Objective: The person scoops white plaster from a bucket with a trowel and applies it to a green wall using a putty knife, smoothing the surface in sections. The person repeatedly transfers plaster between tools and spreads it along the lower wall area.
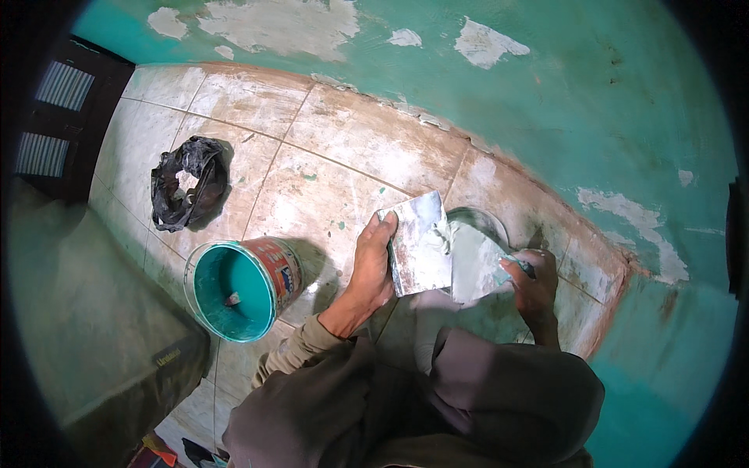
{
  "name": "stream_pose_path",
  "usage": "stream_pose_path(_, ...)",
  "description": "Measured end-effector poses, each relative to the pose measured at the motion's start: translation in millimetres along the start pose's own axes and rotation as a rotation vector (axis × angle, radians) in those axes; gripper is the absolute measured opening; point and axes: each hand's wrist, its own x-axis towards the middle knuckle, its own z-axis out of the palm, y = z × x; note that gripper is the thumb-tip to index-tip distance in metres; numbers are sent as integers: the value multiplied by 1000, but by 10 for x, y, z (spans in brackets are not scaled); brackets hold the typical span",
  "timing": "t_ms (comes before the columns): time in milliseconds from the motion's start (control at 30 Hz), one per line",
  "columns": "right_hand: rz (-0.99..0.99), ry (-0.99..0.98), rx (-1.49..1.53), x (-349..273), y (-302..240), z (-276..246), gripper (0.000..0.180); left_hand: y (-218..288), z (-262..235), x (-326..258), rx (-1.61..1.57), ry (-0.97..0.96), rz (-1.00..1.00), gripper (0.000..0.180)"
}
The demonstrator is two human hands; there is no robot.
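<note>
My left hand [373, 265] grips a flat rectangular plate [417, 261] by its left edge, thumb on top. White putty is smeared across it, with a thicker lump [443, 238] at its right edge. My right hand [537, 285] is closed round the handle of a putty knife [477, 265]. Its broad blade is coated with pale putty and lies close against the plate's right edge; whether they touch I cannot tell. Behind the blade shows the rim of a round container or lid [495, 221], mostly hidden.
A bucket [275, 269] with teal paint inside stands at left on the stained tile floor [320, 195]. Beyond it sits a crumpled black plastic bag [211, 175]. The green wall [562, 109] with patches of white filler curves round ahead and right. A covered bulky object [117, 327] fills the left.
</note>
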Motion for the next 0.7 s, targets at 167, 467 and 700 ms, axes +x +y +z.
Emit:
stream_pose_path(167, 173, 44, 39, -102, 97, 18, 36, 28, -1, 7, 74, -13, 179, 31)
stream_pose_path(467, 86, -42, 198, 184, -15, 179, 57, 21, -72, 68, 105, -37, -54, 34)
stream_pose_path(700, 341, 1, 335, -322, 293, 286, 35, 140, -109, 53, 119, -27, 100, 29)
